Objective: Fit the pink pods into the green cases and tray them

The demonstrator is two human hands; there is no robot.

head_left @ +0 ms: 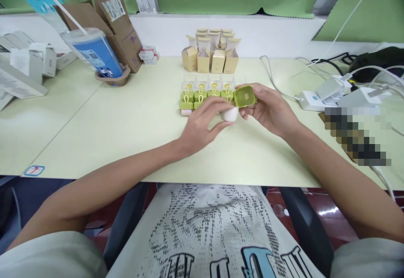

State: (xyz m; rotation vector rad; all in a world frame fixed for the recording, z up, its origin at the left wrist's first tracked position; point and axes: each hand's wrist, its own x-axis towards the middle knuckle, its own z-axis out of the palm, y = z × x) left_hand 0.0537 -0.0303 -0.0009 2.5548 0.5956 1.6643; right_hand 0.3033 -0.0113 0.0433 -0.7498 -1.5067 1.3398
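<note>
My right hand grips a small green square lid, its hollow underside tilted toward me. My left hand pinches a small white rounded base just below that lid. Both hands hover over the pale table. Just behind them stands a row of several small green-capped items with yellow loops under clear covers. Farther back is a cluster of small tan cartons, some with flaps open.
A blue drink cup with a straw sits in a holder at the back left beside brown cardboard boxes. White boxes lie at far left. Cables, white adapters and a black object occupy the right side.
</note>
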